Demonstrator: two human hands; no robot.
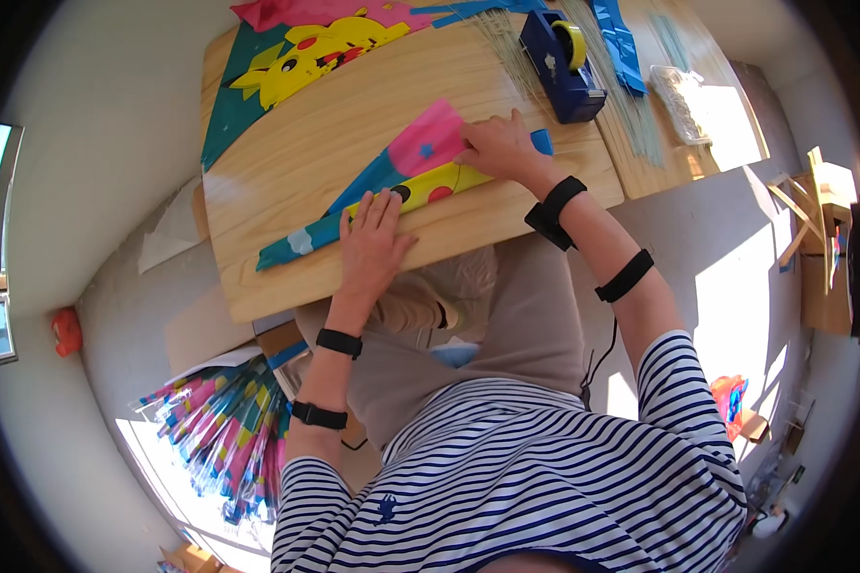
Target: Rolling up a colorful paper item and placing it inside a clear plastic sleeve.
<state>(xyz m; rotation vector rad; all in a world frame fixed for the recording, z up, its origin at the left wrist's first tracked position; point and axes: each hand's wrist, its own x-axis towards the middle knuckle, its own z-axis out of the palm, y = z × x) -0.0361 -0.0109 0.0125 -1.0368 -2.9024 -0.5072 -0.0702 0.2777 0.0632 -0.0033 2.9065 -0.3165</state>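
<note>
A printed sheet [430, 192] in yellow, pink and teal, partly folded into a long narrow strip, lies slantwise on the wooden table [287, 172]. My left hand [373, 247] rests on the strip left of its middle, fingers spread flat, pressing it against the wood. At the strip's right part, my right hand [502, 147] has its thumb and fingers at the edge of the pink flap; whether the edge is pinched between them cannot be made out. A blue end of the roll [542, 142] sticks out beyond my right hand.
A blue tape dispenser [562, 68] stands at the back right, among thin sticks [631, 122] and blue strips [620, 46]. Further right is a clear plastic box [679, 105]. Yellow character-printed sheets [315, 54] lie at the back left. Wrapped colourful bundles [222, 430] are low left.
</note>
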